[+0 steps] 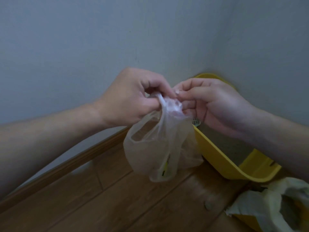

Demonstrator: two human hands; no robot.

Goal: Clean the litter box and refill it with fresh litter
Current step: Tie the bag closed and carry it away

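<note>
Both hands, left hand and right hand, pinch a clear plastic bag beside the yellow litter box.

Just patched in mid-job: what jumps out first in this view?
Centre frame, the left hand and right hand both pinch the gathered top of a thin translucent plastic bag, which hangs above the wooden floor. Behind it on the right, a yellow litter box sits in the wall corner with grey litter inside. A crumpled white bag shows at the bottom right.
</note>
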